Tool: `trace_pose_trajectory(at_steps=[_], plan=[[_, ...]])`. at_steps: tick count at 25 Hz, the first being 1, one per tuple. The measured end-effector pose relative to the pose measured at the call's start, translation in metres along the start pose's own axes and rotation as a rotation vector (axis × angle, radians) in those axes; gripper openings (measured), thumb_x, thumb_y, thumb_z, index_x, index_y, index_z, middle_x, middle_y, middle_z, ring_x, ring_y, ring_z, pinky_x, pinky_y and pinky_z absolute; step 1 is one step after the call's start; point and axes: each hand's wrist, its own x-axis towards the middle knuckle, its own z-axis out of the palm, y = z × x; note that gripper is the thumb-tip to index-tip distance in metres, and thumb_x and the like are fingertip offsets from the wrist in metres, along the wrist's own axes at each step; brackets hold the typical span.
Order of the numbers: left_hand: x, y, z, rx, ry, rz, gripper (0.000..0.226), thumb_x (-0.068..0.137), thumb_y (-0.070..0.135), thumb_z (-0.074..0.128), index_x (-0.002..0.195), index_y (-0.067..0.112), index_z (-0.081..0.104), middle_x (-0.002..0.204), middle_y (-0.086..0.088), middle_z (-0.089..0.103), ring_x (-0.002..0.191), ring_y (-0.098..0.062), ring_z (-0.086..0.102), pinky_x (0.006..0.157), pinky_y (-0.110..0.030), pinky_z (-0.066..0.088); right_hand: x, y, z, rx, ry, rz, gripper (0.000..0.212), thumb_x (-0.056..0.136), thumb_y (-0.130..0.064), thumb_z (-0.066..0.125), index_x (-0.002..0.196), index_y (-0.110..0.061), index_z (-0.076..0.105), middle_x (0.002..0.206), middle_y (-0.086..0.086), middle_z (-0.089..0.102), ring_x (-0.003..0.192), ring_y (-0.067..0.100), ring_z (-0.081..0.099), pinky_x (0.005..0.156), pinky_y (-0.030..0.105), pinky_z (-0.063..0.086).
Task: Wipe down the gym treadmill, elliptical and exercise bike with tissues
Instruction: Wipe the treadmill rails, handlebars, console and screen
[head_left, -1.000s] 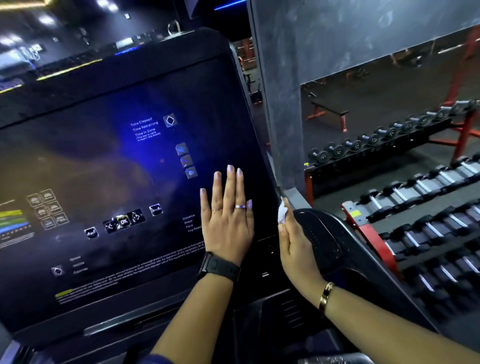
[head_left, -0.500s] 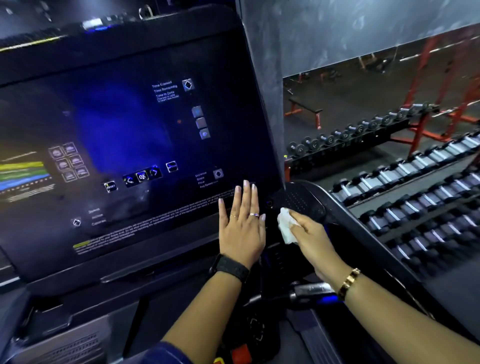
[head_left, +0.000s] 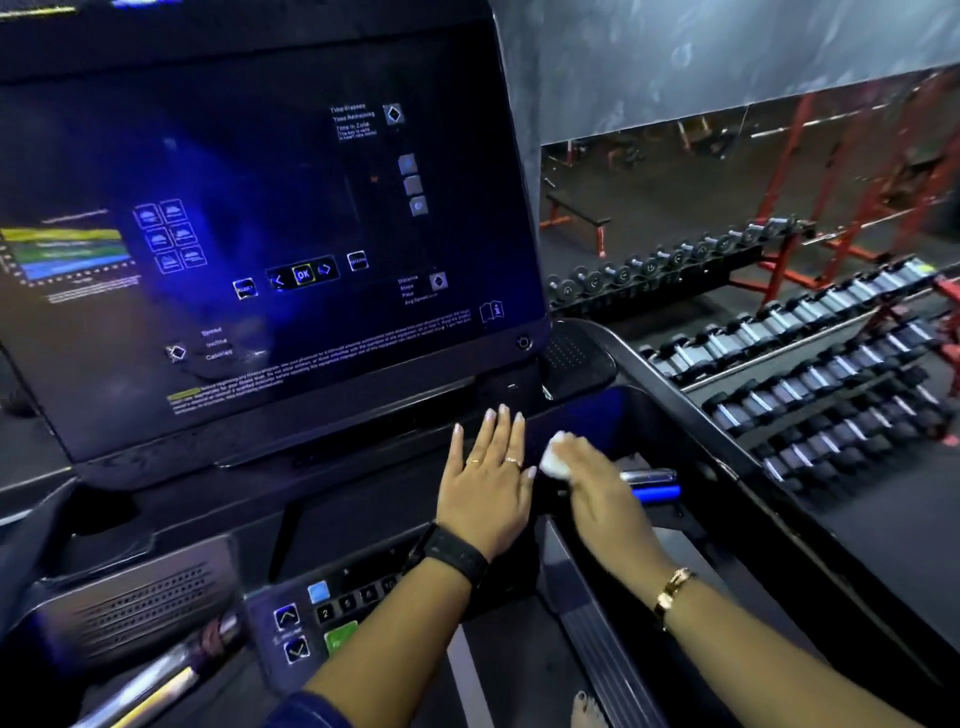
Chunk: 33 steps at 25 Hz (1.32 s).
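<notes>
A treadmill console with a large dark touch screen (head_left: 249, 218) fills the left and centre. Below the screen runs a black ledge (head_left: 363, 488). My left hand (head_left: 485, 483) rests flat on that ledge, fingers straight and together, just under the screen's lower right corner. Right beside it, my right hand (head_left: 597, 486) grips a small crumpled white tissue (head_left: 553, 461) and presses it against the black console surface. The tissue is mostly covered by my fingers. A keypad with a green button (head_left: 340, 636) sits lower, under my left forearm.
A black side tray with a dotted pad (head_left: 574, 353) and a chrome and blue handle (head_left: 652, 483) lie right of my hands. Beyond the treadmill's right rail stand dumbbell racks (head_left: 810, 364) on red frames. A grey pillar (head_left: 524, 130) rises behind the screen. A speaker grille (head_left: 140, 603) sits lower left.
Both hands slid down from the screen's lower right area onto the ledge under it. The right hand with the tissue moved from the screen's right edge down and left, next to the left hand.
</notes>
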Motion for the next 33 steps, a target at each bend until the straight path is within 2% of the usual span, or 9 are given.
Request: trace_pose_trajectory(at_steps=[4,8,15,18,20,23,26,29,33], plan=[[-0.006,-0.007,-0.007,-0.053,-0.196,0.010,0.085,0.082,0.049,-0.017,0.157,0.015,0.005,0.164,-0.002,0.006,0.151,-0.014,-0.004,0.120,-0.039,-0.008,-0.011,0.008,0.023,-0.540,-0.199,-0.205,0.072,0.061,-0.018,0.067,0.131,-0.009,0.054,0.133,0.007,0.057,0.128,0.027,0.049,0.115,0.043,0.027],[0.000,-0.005,-0.010,-0.162,-0.260,-0.006,0.053,0.106,0.034,0.021,0.154,0.013,0.025,0.162,-0.006,0.021,0.151,-0.018,0.007,0.122,-0.033,0.006,0.005,-0.010,0.020,-0.544,-0.301,-0.062,0.060,0.075,-0.019,0.066,0.132,-0.010,0.049,0.125,0.006,0.056,0.124,0.028,0.048,0.118,0.043,0.021],[0.000,-0.004,-0.006,-0.193,-0.247,0.003,0.051,0.105,0.031,0.024,0.153,0.013,0.027,0.161,-0.006,0.024,0.151,-0.017,0.011,0.122,-0.033,0.010,-0.040,0.012,0.025,-0.643,-0.153,-0.228,0.080,0.069,-0.015,0.044,0.146,-0.003,0.029,0.150,0.011,0.038,0.138,0.030,0.035,0.112,0.045,0.023],[-0.001,-0.004,-0.004,-0.182,-0.223,-0.006,0.051,0.105,0.032,0.024,0.152,0.013,0.030,0.160,-0.006,0.028,0.150,-0.017,0.014,0.122,-0.033,0.012,-0.012,0.000,0.030,-0.642,-0.205,-0.142,0.071,0.064,-0.017,0.068,0.131,-0.009,0.048,0.122,0.006,0.059,0.113,0.028,0.056,0.108,0.046,0.038],[-0.001,-0.002,-0.004,-0.146,-0.202,-0.015,0.051,0.105,0.032,0.022,0.151,0.012,0.032,0.158,-0.007,0.030,0.149,-0.017,0.018,0.122,-0.033,0.014,0.008,-0.009,0.027,-0.609,-0.258,-0.080,0.053,0.071,-0.016,0.065,0.122,-0.011,0.053,0.110,0.006,0.062,0.100,0.028,0.056,0.100,0.046,0.044],[-0.004,0.001,-0.004,-0.112,-0.183,-0.030,0.051,0.105,0.032,0.022,0.150,0.012,0.034,0.158,-0.010,0.031,0.149,-0.019,0.021,0.121,-0.033,0.017,-0.003,0.001,0.022,-0.595,-0.223,-0.150,0.066,0.065,-0.013,0.067,0.129,-0.009,0.051,0.122,0.006,0.060,0.112,0.026,0.055,0.103,0.046,0.044],[-0.004,0.001,-0.004,-0.114,-0.184,-0.027,0.050,0.105,0.031,0.023,0.150,0.011,0.034,0.158,-0.011,0.031,0.148,-0.020,0.022,0.121,-0.033,0.018,-0.037,0.030,0.013,-0.582,-0.140,-0.229,0.083,0.064,-0.007,0.049,0.146,-0.008,0.032,0.147,0.008,0.043,0.137,0.025,0.037,0.114,0.041,0.025],[-0.004,0.001,-0.005,-0.120,-0.180,-0.018,0.050,0.105,0.031,0.022,0.150,0.011,0.034,0.158,-0.011,0.031,0.148,-0.020,0.023,0.121,-0.033,0.018,-0.036,0.057,-0.005,-0.628,-0.054,-0.046,0.094,0.055,-0.005,0.063,0.144,-0.010,0.032,0.142,0.010,0.048,0.133,0.027,0.042,0.114,0.039,0.018],[-0.005,0.001,-0.006,-0.098,-0.172,-0.025,0.049,0.104,0.030,0.023,0.148,0.012,0.036,0.157,-0.010,0.033,0.148,-0.020,0.023,0.121,-0.035,0.017,-0.018,0.040,0.009,-0.679,-0.052,0.228,0.086,0.029,-0.013,0.086,0.113,-0.010,0.063,0.110,0.009,0.066,0.111,0.031,0.060,0.109,0.044,0.033]])
